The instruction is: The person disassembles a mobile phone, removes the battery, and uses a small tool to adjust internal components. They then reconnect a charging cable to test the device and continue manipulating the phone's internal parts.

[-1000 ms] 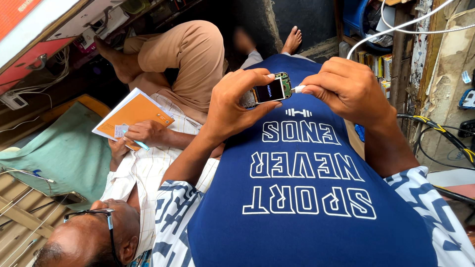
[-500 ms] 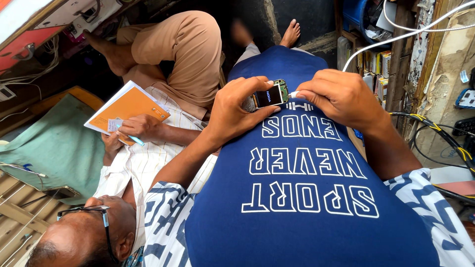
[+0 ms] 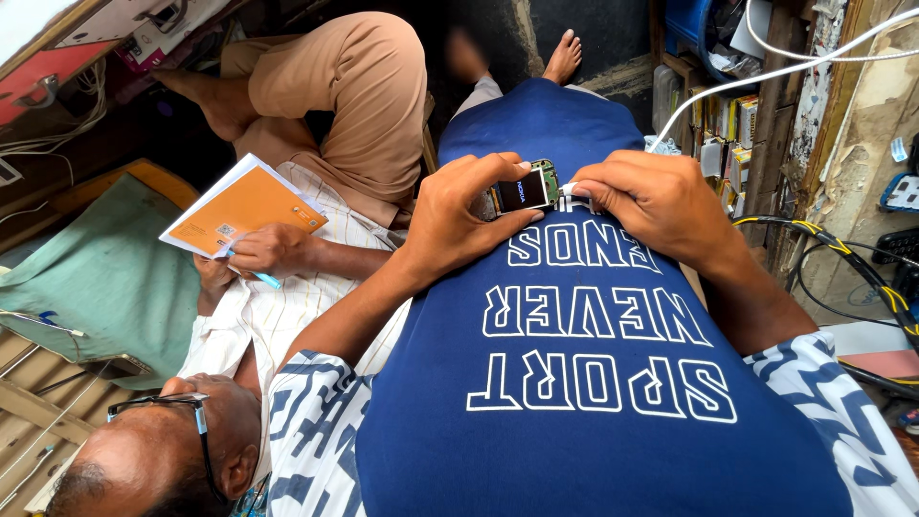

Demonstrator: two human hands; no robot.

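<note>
My left hand grips a small bare phone board with a lit dark screen, held over my blue shirt at belly height. My right hand is closed on the white plug of a white cable pressed against the board's right end. The cable runs up and right toward the wall. Both hands nearly touch around the board.
A person with glasses sits close on my left, holding an orange booklet and a pen; their bent leg in tan trousers lies ahead. Shelves of small boxes and black-and-yellow cables stand at right. A green cloth lies at left.
The hands and board sit slightly lower in view and closer to my belly. The grip on board and plug is the same.
</note>
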